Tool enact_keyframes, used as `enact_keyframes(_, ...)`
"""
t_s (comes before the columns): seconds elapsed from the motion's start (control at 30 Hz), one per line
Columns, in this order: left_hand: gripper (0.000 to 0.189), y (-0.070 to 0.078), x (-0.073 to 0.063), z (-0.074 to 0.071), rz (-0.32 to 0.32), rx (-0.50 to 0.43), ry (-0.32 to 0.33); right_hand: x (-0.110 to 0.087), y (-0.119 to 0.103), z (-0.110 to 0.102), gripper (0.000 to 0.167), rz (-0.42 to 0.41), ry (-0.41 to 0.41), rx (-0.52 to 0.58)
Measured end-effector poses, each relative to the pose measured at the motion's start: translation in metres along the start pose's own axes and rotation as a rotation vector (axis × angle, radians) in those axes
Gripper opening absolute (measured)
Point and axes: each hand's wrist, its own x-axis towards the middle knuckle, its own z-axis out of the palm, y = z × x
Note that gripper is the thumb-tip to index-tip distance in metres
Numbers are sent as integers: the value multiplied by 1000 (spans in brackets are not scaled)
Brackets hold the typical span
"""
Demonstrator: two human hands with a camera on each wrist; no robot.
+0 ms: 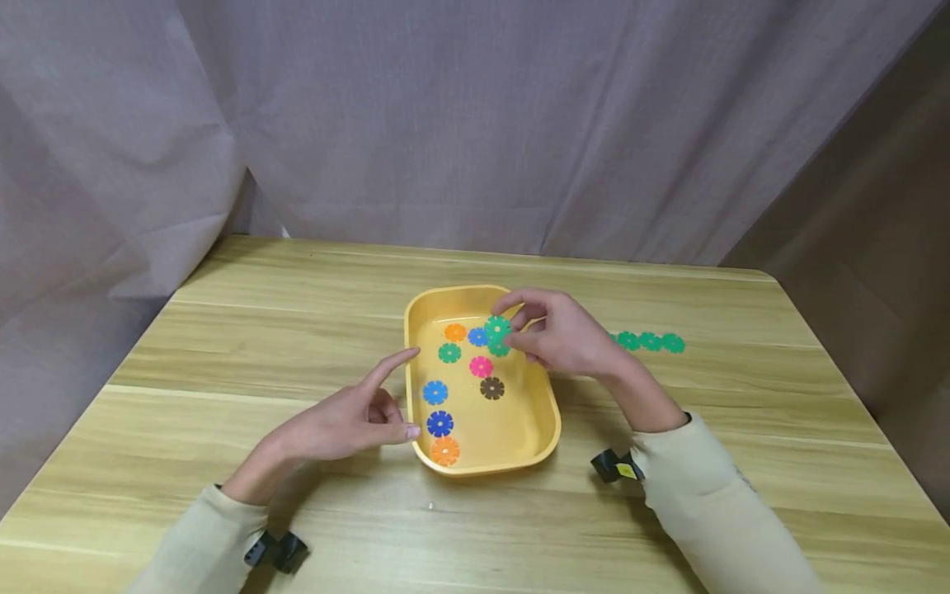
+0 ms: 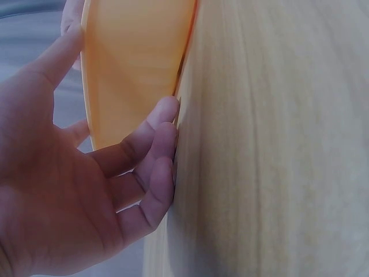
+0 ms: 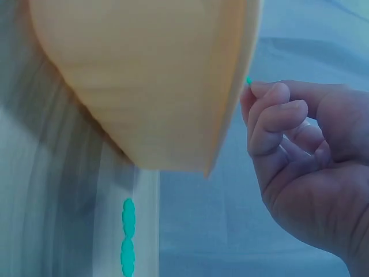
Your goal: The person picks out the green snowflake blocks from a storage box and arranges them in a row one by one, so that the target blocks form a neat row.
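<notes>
A yellow tray [image 1: 519, 429] stands on the table, with several notched plastic flower discs lying in it. Over its far right part, my right hand [image 1: 567, 334] pinches a green disc [image 1: 498, 327] between thumb and fingers. Only a sliver of that green disc [image 3: 249, 80] shows past the tray wall in the right wrist view. At the tray's left side, my left hand [image 1: 337, 419] has its thumb and index finger spread, their tips at the rim. In the left wrist view the other fingers [image 2: 157, 190] bend loosely beside the tray's outer wall, low by the table.
A row of green discs [image 1: 650, 341] lies on the table right of the tray, partly behind my right hand. In the tray are orange [image 1: 445, 450], blue [image 1: 439, 423], pink [image 1: 481, 366] and brown [image 1: 492, 388] discs. A grey curtain [image 1: 416, 124] hangs behind the table.
</notes>
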Motion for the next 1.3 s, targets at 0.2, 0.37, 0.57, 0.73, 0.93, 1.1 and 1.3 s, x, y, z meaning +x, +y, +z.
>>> enact_keyframes(0.2, 102, 0, -1, 0, 3, 3, -2, -6, 5, -11, 36, 8, 35, 37)
enact_keyframes(0.37, 101, 0, 0, 0, 7, 8, -2, -11, 11, -20, 37, 2, 70, 44)
enact_keyframes(0.57, 101, 1, 0, -1, 2, 3, -8, -18, 18, -31, 37, -1, 96, 68)
enact_keyframes(0.73, 101, 1, 0, -1, 1, -5, -8, -23, 22, -40, 36, 15, 125, 56)
enact_keyframes(0.93, 101, 0, -1, -1, 5, -7, -9, -28, 29, -47, 37, 11, 148, 44)
enact_keyframes(1.1, 101, 0, -1, -1, 10, -6, -7, -32, 35, -54, 36, 21, 171, 26)
enact_keyframes(1.3, 101, -1, 0, -1, 10, -4, -7, -40, 43, -66, 37, 33, 199, 6)
